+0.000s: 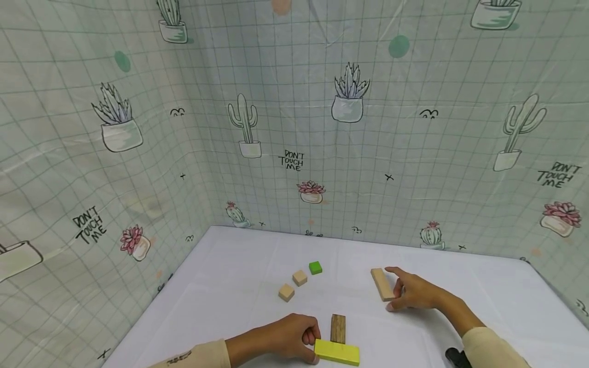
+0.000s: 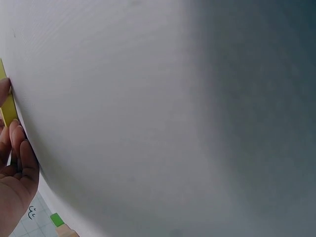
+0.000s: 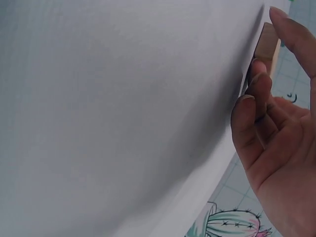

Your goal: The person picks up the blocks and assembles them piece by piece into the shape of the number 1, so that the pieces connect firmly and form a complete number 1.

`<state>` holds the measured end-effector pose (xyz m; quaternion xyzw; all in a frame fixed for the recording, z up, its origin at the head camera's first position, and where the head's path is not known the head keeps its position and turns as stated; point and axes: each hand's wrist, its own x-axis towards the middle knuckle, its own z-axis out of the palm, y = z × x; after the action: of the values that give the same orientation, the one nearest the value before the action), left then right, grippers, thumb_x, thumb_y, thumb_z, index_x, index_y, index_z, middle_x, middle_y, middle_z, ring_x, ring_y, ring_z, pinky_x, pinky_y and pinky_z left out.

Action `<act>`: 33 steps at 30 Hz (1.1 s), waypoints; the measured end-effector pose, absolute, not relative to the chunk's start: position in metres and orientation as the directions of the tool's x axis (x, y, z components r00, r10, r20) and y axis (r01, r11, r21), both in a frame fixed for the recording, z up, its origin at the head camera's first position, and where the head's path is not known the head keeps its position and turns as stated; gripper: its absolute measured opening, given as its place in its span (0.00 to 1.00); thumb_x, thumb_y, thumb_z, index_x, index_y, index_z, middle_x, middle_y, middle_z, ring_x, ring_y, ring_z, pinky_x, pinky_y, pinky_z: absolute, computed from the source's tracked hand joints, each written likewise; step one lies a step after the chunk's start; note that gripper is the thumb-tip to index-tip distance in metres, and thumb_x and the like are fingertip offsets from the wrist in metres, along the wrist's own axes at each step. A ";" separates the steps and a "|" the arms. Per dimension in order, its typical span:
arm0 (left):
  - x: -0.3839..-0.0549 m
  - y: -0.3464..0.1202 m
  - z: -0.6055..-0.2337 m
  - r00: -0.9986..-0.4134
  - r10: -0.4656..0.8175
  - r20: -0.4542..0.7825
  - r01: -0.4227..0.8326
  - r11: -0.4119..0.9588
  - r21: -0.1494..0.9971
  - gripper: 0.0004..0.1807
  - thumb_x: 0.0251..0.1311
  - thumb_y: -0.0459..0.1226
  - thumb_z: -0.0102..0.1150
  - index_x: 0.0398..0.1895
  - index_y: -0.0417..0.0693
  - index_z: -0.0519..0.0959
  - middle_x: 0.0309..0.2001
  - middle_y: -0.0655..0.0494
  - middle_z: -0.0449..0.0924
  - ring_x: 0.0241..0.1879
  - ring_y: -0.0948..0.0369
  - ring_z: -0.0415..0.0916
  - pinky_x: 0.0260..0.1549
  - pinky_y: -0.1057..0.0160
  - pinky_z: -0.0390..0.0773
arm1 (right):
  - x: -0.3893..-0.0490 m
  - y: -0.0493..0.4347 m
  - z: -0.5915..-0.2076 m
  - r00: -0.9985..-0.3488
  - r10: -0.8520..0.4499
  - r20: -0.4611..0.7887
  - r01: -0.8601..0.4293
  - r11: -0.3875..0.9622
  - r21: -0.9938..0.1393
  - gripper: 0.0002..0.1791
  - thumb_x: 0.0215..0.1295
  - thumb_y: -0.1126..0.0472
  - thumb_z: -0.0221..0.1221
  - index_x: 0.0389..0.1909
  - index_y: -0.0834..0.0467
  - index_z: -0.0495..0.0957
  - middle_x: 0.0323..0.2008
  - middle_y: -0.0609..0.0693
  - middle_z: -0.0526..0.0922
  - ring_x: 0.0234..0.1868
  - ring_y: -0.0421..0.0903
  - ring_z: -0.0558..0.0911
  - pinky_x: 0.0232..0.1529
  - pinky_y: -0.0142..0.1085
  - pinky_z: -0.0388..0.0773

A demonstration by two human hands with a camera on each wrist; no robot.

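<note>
Our left hand [image 1: 292, 335] pinches the left end of a bright yellow, long, flat block [image 1: 338, 351], with the thumb on the near side and the fingers on the far side. The rest of the yellow block sticks out to the right of that hand. Just past it, also to the right of the left hand, lies a dark brown wooden block [image 1: 338, 328] with stripy grain. We cannot tell if the two blocks touch.

Our right hand [image 1: 416, 292] is spread, with the thumb and pointing finger wide apart and the other fingers bent a little. Right by its fingertips, on its left side, a long, pale wooden block [image 1: 381, 284] lies on the white desk [image 1: 230, 276]. The thumb is near the close end and the pointing finger is near the far end. We cannot tell if the fingers touch it.

Ahead of our left hand sit two small, pale wooden cubes, a near one [image 1: 286, 293] and a far one [image 1: 299, 278]. Past them is a small, bright green block [image 1: 315, 268]. A black thing [image 1: 455, 357] pokes out by our right sleeve [image 1: 492, 347], behind the right hand. Far ahead of both hands hangs a pale checked cloth [image 1: 368, 148] with cactus pictures.
</note>
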<state>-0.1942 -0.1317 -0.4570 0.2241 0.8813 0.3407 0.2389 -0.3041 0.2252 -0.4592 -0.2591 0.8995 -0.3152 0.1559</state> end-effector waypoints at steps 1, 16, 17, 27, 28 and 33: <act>-0.194 -0.132 -0.457 -0.784 0.561 -0.265 0.236 0.665 0.708 0.14 0.52 0.33 0.75 0.36 0.51 0.78 0.28 0.65 0.72 0.29 0.73 0.67 0.33 0.74 0.72 | -0.304 0.224 -0.459 -0.815 -0.566 -0.123 -0.363 0.664 -0.654 0.57 0.52 0.54 0.75 0.74 0.70 0.50 0.32 0.49 0.78 0.32 0.42 0.74 0.34 0.32 0.72; -0.195 -0.134 -0.460 -0.775 0.590 -0.227 0.289 0.650 0.703 0.13 0.53 0.34 0.75 0.37 0.51 0.78 0.28 0.68 0.72 0.29 0.75 0.67 0.34 0.75 0.73 | -0.313 0.217 -0.458 -0.764 -0.608 -0.215 -0.247 0.584 -0.773 0.63 0.56 0.59 0.72 0.75 0.73 0.34 0.28 0.50 0.79 0.26 0.41 0.73 0.25 0.32 0.71; -0.195 -0.134 -0.460 -0.775 0.590 -0.227 0.289 0.650 0.703 0.13 0.52 0.34 0.75 0.37 0.51 0.78 0.28 0.68 0.72 0.29 0.75 0.67 0.34 0.75 0.73 | -0.314 0.218 -0.458 -0.760 -0.611 -0.219 -0.240 0.578 -0.780 0.63 0.56 0.59 0.72 0.75 0.73 0.34 0.28 0.50 0.79 0.26 0.41 0.73 0.25 0.33 0.71; -0.194 -0.133 -0.458 -0.783 0.576 -0.235 0.277 0.661 0.698 0.14 0.52 0.34 0.75 0.36 0.52 0.78 0.27 0.67 0.72 0.29 0.74 0.67 0.33 0.75 0.72 | -0.320 0.219 -0.464 -0.751 -0.621 -0.224 -0.229 0.563 -0.794 0.59 0.57 0.61 0.70 0.75 0.73 0.38 0.27 0.49 0.80 0.24 0.40 0.72 0.23 0.33 0.70; -0.193 -0.133 -0.458 -0.784 0.574 -0.236 0.274 0.662 0.698 0.14 0.52 0.34 0.75 0.36 0.52 0.78 0.27 0.67 0.72 0.29 0.74 0.67 0.33 0.75 0.72 | -0.320 0.219 -0.464 -0.754 -0.616 -0.227 -0.225 0.567 -0.792 0.59 0.57 0.61 0.70 0.75 0.73 0.38 0.28 0.49 0.80 0.24 0.40 0.73 0.24 0.33 0.70; -0.193 -0.133 -0.457 -0.783 0.576 -0.234 0.276 0.660 0.699 0.14 0.52 0.33 0.75 0.36 0.51 0.78 0.27 0.67 0.71 0.29 0.75 0.67 0.33 0.75 0.72 | -0.320 0.218 -0.463 -0.763 -0.601 -0.238 -0.216 0.584 -0.783 0.59 0.57 0.61 0.70 0.75 0.73 0.38 0.28 0.48 0.80 0.25 0.41 0.73 0.24 0.33 0.71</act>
<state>-0.1929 -0.1331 -0.4567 0.2411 0.8830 0.3346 0.2240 -0.3198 0.2181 -0.4627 -0.2389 0.8547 -0.3886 0.2477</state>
